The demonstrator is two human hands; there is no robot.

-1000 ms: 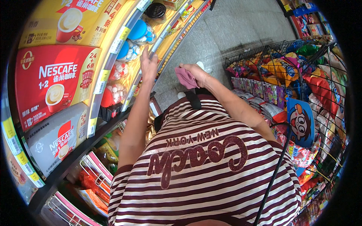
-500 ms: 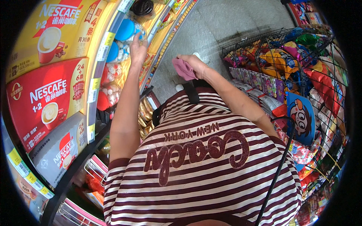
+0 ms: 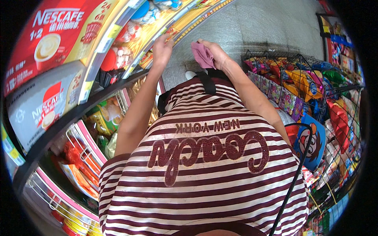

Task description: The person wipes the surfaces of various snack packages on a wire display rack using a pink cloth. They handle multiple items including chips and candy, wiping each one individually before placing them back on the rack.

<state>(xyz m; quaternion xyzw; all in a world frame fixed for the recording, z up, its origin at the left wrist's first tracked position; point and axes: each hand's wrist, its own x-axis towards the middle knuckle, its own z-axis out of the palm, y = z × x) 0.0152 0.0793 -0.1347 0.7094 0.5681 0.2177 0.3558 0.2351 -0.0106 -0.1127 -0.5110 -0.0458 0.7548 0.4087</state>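
Note:
My right hand (image 3: 217,55) is closed on a folded mauve cloth (image 3: 202,55), held out in front of my body above the floor. A short way to its left, my left hand (image 3: 162,51) is raised by the shelf's edge, its fingers loosely stretched and slightly blurred, with nothing seen in them. Nearest to that hand is the yellow-lined shelf with clear plastic jars. One red-lidded jar (image 3: 114,59) stands towards the front. Behind it are another red-lidded jar (image 3: 129,32) and a blue-lidded jar (image 3: 142,12).
Coffee boxes, one red (image 3: 49,45) and one grey (image 3: 45,106), fill the shelf on the left. Below are wire-fronted racks (image 3: 84,151) of bagged goods. A black wire basket (image 3: 283,55) full of colourful snack packets stands on the right. Grey floor tiles (image 3: 212,25) run between them.
My left hand has come away from the blue-lidded jar, back and right towards the cloth. My right hand still holds the cloth. The view has shifted, showing more of the lower racks.

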